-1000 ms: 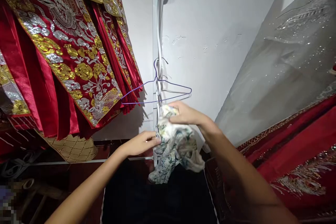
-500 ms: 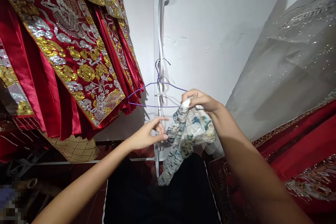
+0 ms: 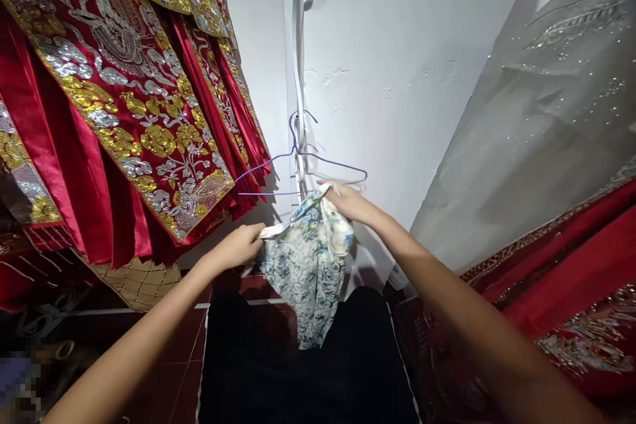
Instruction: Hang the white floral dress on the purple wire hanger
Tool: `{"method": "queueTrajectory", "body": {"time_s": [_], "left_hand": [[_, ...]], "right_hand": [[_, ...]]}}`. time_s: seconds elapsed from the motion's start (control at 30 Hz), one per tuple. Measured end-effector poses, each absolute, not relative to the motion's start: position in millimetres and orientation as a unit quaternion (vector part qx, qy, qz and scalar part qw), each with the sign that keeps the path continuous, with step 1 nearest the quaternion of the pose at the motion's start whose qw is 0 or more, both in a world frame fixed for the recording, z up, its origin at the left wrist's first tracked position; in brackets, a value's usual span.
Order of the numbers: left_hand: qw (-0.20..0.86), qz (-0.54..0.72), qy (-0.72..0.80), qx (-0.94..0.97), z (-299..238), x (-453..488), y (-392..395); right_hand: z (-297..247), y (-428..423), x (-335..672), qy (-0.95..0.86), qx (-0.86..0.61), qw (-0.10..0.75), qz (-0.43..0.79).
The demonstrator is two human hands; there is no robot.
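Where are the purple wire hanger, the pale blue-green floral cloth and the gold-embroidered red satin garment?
Purple wire hanger point(image 3: 295, 148), head view: its neck.
Pale floral cloth point(image 3: 304, 258), head view: its hanging middle.
Red satin garment point(image 3: 136, 103), head view: its embroidered panel.

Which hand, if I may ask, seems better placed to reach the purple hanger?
Probably the right hand: in this view it overlaps the hanger, while the left hand sits lower and apart from it. Both grip the cloth.

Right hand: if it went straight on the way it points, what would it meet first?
Likely the purple hanger, ahead of the right hand and the cloth it grips, then perhaps the white upright; depth is unclear.
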State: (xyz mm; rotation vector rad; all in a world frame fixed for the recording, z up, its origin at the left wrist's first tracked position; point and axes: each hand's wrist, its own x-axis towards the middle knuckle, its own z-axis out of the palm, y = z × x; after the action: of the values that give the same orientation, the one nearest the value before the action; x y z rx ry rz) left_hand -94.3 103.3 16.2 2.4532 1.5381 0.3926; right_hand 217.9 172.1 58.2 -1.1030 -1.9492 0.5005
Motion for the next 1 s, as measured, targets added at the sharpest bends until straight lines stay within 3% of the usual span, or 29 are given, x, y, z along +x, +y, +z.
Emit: {"method": "queueTrajectory", "body": {"time_s": [0.13, 0.43, 0.67, 0.8, 0.93, 1.0], "left_hand": [[0.017, 0.067, 0.597, 0.799, 20.9, -121.9, 111.3], [-0.039, 0.098, 0.608, 0.787, 15.8, -129.9, 116.2], [-0.032, 0.115, 0.65, 0.751, 29.2, -127.4, 109.2], [-0.016, 0.216, 0.622, 0.752, 45.3, -111.9, 110.4], [0.047, 0.362, 0.508, 0.781, 67.8, -89.0, 122.4], [0.025, 0.409, 0.468, 0.783, 77.2, -77.9, 128.6]], "right_hand": [[22.3, 175.3, 213.7, -0.799, -0.481, 0.333, 0.137], [21.5, 172.3, 216.8, -0.799, -0.498, 0.319, 0.102], [36.9, 160.2, 236.4, -0.745, -0.549, 0.372, 0.071], [44.5, 145.6, 244.0, -0.728, -0.559, 0.387, 0.091], [42.4, 129.5, 237.4, -0.736, -0.511, 0.404, 0.185], [41.1, 120.6, 233.3, -0.742, -0.483, 0.405, 0.228]]}}
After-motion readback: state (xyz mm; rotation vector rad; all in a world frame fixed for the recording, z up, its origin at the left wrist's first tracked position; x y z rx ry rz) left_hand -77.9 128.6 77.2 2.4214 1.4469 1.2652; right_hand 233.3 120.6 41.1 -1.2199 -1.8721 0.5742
